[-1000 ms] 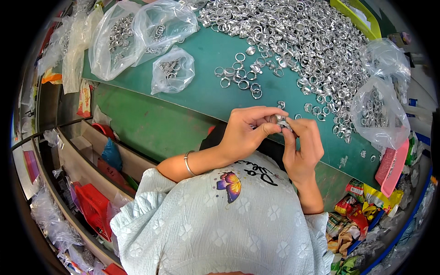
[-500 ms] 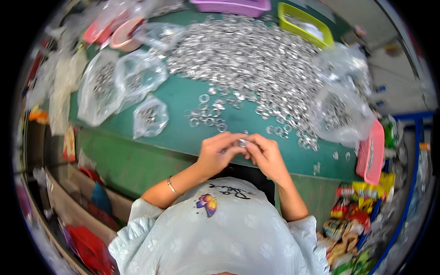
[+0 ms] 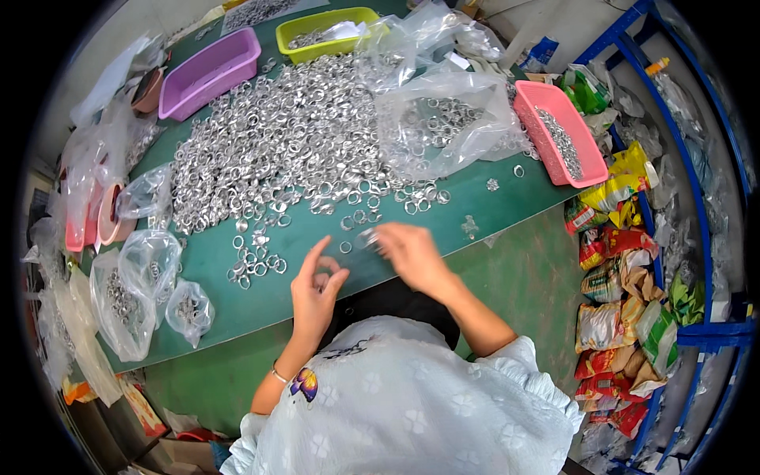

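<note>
A big heap of small silver metal rings [image 3: 293,134] covers the green table [image 3: 483,206]. My left hand [image 3: 317,289] hovers over the table's near edge with its fingers spread and curled, nothing clearly in it. My right hand [image 3: 408,249] reaches toward the loose rings at the heap's near rim and pinches a small silver ring [image 3: 368,237], which is blurred. A small cluster of rings [image 3: 253,261] lies just left of my left hand.
A purple tray [image 3: 207,70], a yellow-green tray [image 3: 328,28] and a pink tray with small metal parts [image 3: 560,131] stand at the back and right. Clear plastic bags of rings [image 3: 138,297] lie at the left, another bag [image 3: 443,119] by the pink tray. Snack packets [image 3: 625,277] pile at the right.
The view has swung, so the table appears turned. My hands, held together on one ring before, have parted: the left has opened, the right has moved toward the heap.
</note>
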A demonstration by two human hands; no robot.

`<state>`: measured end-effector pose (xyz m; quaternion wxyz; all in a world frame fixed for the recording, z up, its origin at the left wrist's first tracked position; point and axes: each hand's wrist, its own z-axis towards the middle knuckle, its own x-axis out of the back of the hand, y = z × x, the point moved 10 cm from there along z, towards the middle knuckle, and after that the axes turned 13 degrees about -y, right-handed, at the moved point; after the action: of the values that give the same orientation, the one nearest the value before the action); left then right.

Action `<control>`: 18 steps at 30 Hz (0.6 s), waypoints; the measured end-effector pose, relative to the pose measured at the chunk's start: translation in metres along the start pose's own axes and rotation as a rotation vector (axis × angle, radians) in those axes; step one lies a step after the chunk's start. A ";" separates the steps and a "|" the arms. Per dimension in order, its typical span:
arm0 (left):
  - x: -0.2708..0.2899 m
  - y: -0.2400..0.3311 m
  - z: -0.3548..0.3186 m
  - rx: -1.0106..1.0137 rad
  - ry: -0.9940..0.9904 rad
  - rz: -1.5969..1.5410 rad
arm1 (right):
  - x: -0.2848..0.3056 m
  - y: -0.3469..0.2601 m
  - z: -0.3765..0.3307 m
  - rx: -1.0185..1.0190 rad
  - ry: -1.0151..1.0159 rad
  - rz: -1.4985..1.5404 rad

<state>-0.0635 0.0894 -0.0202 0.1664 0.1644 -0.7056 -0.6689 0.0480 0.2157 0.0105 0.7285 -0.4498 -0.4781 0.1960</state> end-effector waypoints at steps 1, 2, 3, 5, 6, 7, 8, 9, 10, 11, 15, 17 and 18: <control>-0.001 -0.004 -0.007 0.074 -0.045 0.035 | 0.019 0.036 -0.008 -0.196 0.006 0.073; -0.012 -0.008 -0.014 0.079 -0.198 0.107 | 0.051 0.055 -0.021 -0.240 0.152 0.084; -0.022 -0.013 -0.023 0.083 -0.352 0.178 | 0.087 0.078 -0.035 -0.269 0.288 0.122; -0.034 -0.029 -0.047 0.124 -0.557 0.281 | 0.153 0.114 -0.063 -0.340 0.548 -0.009; -0.042 -0.045 -0.054 0.157 -0.634 0.307 | 0.181 0.129 -0.080 -0.385 0.639 -0.091; -0.050 -0.060 -0.061 0.189 -0.711 0.334 | 0.205 0.147 -0.095 -0.436 0.671 -0.207; -0.043 -0.074 -0.060 0.190 -0.625 0.419 | 0.219 0.164 -0.102 -0.487 0.674 -0.228; -0.036 -0.090 -0.059 0.189 -0.535 0.501 | 0.224 0.176 -0.102 -0.531 0.621 -0.247; -0.028 -0.106 -0.058 0.188 -0.443 0.581 | 0.226 0.185 -0.102 -0.574 0.566 -0.266; -0.022 -0.126 -0.057 0.235 -0.413 0.727 | 0.227 0.186 -0.099 -0.630 0.538 -0.382; -0.036 -0.167 -0.047 0.160 -0.421 1.071 | 0.223 0.176 -0.095 -0.782 0.524 -0.607; -0.048 -0.166 -0.045 0.233 -0.475 1.168 | 0.229 0.159 -0.108 -0.836 0.616 -0.658; -0.051 -0.167 -0.043 0.270 -0.500 1.215 | 0.229 0.155 -0.111 -0.813 0.629 -0.667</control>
<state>0.0033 0.0655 -0.1855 0.3228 -0.4026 -0.7675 -0.3803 0.2741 0.4077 -0.0164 0.6267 -0.5543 -0.3916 -0.3830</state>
